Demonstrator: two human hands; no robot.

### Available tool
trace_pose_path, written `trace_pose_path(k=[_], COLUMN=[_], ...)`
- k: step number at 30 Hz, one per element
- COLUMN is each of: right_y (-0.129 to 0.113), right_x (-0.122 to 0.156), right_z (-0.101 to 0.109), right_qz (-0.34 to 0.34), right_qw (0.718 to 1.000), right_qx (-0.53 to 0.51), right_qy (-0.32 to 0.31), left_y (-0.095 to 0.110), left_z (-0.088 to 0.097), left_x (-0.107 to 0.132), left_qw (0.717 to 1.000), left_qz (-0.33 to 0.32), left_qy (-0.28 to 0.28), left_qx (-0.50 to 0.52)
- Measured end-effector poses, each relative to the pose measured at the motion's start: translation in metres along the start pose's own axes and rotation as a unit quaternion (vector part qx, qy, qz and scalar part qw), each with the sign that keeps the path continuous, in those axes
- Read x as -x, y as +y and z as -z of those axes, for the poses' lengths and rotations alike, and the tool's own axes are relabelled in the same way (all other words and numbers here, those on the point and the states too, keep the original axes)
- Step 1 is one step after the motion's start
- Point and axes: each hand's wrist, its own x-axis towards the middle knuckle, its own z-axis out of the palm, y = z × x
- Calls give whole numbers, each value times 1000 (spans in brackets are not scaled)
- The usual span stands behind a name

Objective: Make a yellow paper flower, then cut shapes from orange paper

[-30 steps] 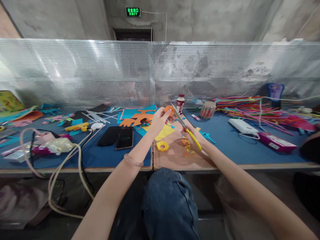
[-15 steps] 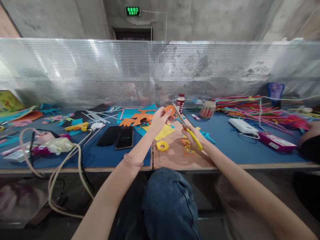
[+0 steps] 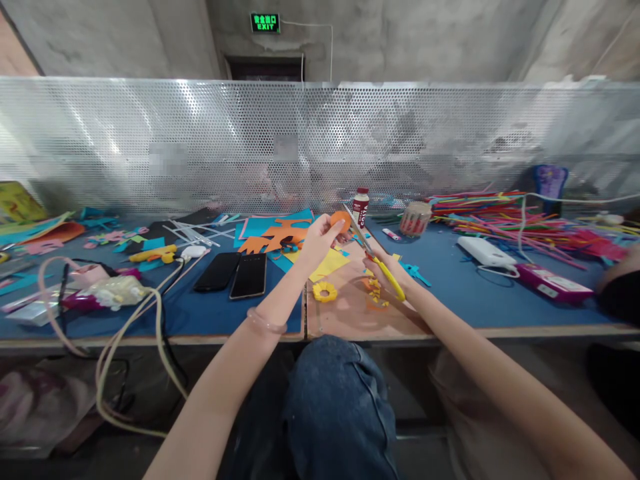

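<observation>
My left hand (image 3: 321, 239) pinches a rounded orange paper piece (image 3: 340, 219) above the table. In my right hand (image 3: 389, 265) is a pair of scissors (image 3: 387, 275) with yellow handles, its blades pointing up and left beside the orange paper. Whether the blades touch the paper I cannot tell. Below my hands, a yellow paper ring (image 3: 325, 291) with a petal-like edge lies on the tan board (image 3: 345, 321). Small yellow scraps (image 3: 375, 293) lie under the scissors. Behind my left hand are cut orange paper (image 3: 275, 237) and a yellow sheet (image 3: 330, 263).
Two phones (image 3: 249, 276) lie to the left, near hot glue guns (image 3: 113, 291) with looping cables. At the back stand a bottle (image 3: 361, 207) and a clear cup (image 3: 415, 219). Pipe cleaners (image 3: 500, 220), a white power bank (image 3: 486, 252) and another person's hand (image 3: 623, 267) are at right.
My hands, the orange paper and the scissors hold nearly the same position. The lit phone screen has gone dark. The other person's hand at the far right has shifted slightly.
</observation>
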Motion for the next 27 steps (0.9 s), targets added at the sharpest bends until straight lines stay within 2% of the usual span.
trace_pose_path(k=[11, 27], right_y=[-18, -20], right_x=[3, 2], right_z=[6, 7], right_qz=[-1, -7], right_qw=[1000, 1000], right_qx=[9, -20], right_qy=[2, 17], left_y=[3, 4], left_z=[-1, 0], left_x=[1, 1], left_qw=[1000, 1000], left_qz=[-9, 1], left_qy=[-4, 9], left_qx=[1, -4])
